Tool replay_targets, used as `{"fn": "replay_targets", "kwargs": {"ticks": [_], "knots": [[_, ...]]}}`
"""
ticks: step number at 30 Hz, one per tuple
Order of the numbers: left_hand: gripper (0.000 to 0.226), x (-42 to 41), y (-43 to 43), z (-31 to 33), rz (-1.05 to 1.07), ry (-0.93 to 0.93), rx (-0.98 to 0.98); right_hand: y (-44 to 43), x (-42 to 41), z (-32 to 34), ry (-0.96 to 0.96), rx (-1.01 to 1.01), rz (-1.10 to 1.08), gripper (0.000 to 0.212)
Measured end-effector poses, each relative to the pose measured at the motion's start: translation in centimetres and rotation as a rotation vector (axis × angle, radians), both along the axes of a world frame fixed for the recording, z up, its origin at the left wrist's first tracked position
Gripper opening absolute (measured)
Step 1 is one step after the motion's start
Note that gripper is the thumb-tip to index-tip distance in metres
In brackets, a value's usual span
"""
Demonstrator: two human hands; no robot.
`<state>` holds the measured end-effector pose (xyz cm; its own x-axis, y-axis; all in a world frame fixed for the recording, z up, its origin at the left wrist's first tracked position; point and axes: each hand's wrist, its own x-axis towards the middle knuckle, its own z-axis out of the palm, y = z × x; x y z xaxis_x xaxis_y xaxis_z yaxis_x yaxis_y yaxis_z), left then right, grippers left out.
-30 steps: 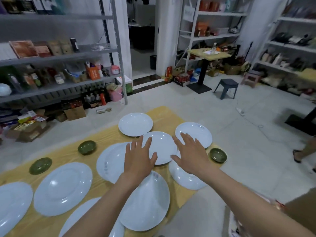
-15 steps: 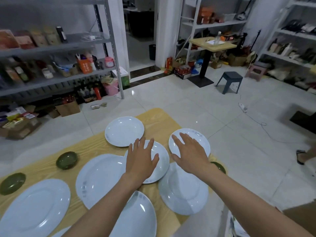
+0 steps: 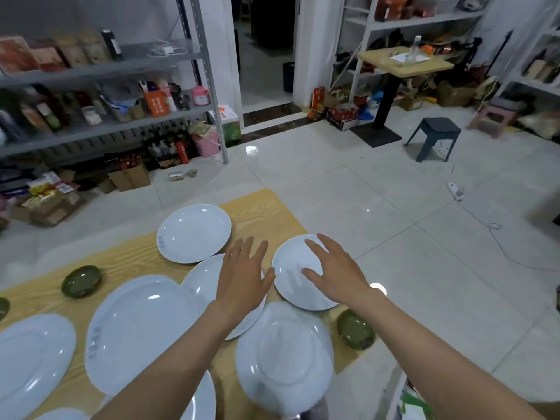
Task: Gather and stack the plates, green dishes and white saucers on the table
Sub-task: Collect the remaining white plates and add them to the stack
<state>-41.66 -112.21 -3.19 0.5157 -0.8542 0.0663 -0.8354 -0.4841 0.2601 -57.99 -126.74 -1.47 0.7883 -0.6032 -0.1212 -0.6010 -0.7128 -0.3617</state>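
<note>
floor (image 3: pixel 363 192): glossy white tiles | left: grey metal shelving (image 3: pixel 106 68), cluttered | back: open doorway (image 3: pixel 266 50) | right: small table (image 3: pixel 394 66), dark stool (image 3: pixel 436 127)

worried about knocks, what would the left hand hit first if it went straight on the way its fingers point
Probably nothing: the left hand points along the bare strip of table between the far plate and the right-hand plate. Its height is unclear, though.

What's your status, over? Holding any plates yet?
Left hand open, over middle round white plate. Right hand open, over far-right round white plate. Nothing held. Beside right forearm: small round green dish, not blocking.
</note>
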Motion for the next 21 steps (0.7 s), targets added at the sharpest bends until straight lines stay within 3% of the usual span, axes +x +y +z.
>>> {"fn": "replay_targets", "kwargs": {"ticks": [6, 15, 21], "knots": [[0.061, -2.0, -3.5, -1.4, 0.041, 0.027, 0.036, -5.3, -2.5, -4.2, 0.007, 0.136, -0.051, 0.065], [0.06, -4.1, -5.6, -3.2, 0.138, 0.091, 0.038, -10.9, -4.9, -11.4, -0.116, 0.568, -0.432, 0.046], [0.059, -4.6, -5.2, -3.5, 0.216, 0.073, 0.064, -10.8, -4.8, -13.6, -0.164, 0.748, -0.525, 0.035]]}}
